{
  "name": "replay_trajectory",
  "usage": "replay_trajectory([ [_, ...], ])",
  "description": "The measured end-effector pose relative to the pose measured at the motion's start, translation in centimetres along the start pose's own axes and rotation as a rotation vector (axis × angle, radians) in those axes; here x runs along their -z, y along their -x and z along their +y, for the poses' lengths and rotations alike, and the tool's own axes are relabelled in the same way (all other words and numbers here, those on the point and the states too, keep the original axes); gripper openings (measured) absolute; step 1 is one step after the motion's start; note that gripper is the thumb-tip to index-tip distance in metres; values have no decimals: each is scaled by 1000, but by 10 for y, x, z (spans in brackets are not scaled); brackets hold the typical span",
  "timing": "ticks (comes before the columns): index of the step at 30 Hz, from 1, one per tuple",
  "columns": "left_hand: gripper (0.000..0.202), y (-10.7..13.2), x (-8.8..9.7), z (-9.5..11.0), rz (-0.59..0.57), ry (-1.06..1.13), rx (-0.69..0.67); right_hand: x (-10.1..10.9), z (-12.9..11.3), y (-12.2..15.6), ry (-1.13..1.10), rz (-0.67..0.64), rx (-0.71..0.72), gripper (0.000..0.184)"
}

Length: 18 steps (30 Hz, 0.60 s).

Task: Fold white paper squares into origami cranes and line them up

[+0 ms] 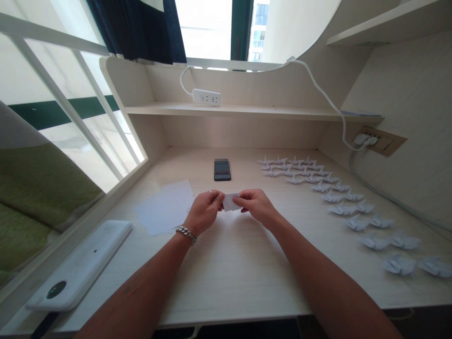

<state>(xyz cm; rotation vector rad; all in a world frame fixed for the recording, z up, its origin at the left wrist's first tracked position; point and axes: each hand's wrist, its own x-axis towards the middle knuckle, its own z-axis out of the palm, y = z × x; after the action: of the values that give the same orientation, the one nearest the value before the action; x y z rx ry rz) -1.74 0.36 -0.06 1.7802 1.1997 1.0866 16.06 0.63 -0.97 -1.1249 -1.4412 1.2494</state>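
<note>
Between my two hands, a small folded piece of white paper (pixel 231 202) is held up just above the desk. My left hand (pixel 205 209), with a ring and a chain bracelet at the wrist, pinches its left edge. The thumb and fingers of my right hand (pixel 257 203) grip its right side, the thumb lying across the front. Loose white paper sheets (pixel 164 207) lie on the desk left of my left hand. Beyond the hands stands a small dark phone-like device (pixel 222 170). Rows of folded white paper cranes (pixel 332 197) spread over the right side.
A long white charging device (pixel 84 263) lies at the left front edge. On the back shelf (pixel 247 109) sits a white power strip (pixel 206 97). Its cord runs to a wall socket (pixel 379 140) at the right. White railings (pixel 63 99) border the left side.
</note>
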Motion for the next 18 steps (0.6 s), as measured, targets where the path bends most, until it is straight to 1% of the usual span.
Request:
replay_trajectory([
  [2,28,1,-1,0,-6,39,-2,0,0,0,21,26,36,29],
  [4,26,1,-1,-1,-3,34,-11,0,-1,0,43,32,78,27],
  [9,23,2,2,2,6,-105,-44,-1,-5,5,180,21,163,20],
  [14,30,2,4,6,10,-171,-52,-6,-8,7,215,70,140,22],
  [18,35,1,4,3,63,-175,-63,-8,-6,7,149,92,139,26],
])
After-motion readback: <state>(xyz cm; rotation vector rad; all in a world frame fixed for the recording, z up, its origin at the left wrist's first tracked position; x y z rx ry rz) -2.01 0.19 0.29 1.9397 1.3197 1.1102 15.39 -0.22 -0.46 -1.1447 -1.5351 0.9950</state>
